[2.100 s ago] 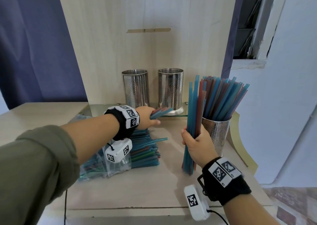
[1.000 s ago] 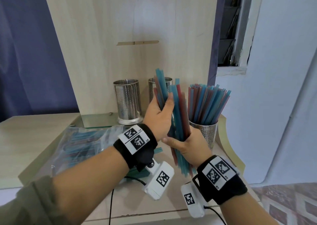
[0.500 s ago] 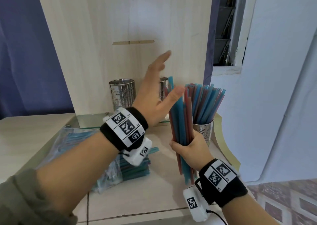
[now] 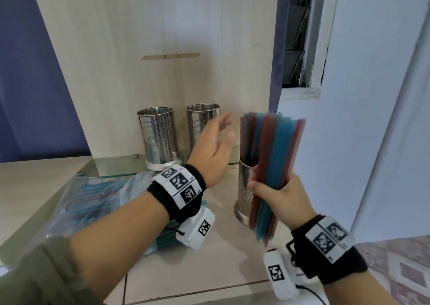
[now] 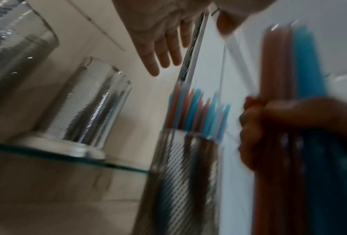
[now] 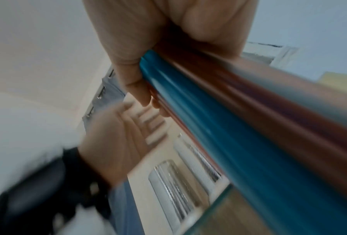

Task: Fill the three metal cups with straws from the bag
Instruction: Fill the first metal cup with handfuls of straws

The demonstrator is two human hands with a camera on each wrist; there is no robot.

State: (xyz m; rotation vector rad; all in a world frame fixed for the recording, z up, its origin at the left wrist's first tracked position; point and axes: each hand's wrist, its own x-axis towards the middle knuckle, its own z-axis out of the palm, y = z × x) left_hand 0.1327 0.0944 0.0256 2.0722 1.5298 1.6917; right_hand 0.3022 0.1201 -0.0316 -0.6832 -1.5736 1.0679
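Gripping a bundle of blue and red straws (image 4: 272, 165) in my right hand (image 4: 287, 197), I hold it upright, fingers curled round its lower half, directly in front of the nearest metal cup (image 4: 244, 195) at the right of the table (image 4: 221, 258). That cup holds straws of the same colours, seen in the left wrist view standing above its rim. My left hand (image 4: 215, 151) is raised just left of the bundle, fingers (image 5: 162, 52) straight and spread wide, holding nothing and not touching the straws. Two further metal cups, the left cup (image 4: 158, 137) and the middle cup (image 4: 201, 123), stand side by side on a glass shelf (image 4: 116, 165) against the wooden back panel (image 4: 162, 25), farther away; no straws show above their rims. The plastic bag (image 4: 93, 202) with the remaining straws lies flat on the table to the left, partly under my left forearm.
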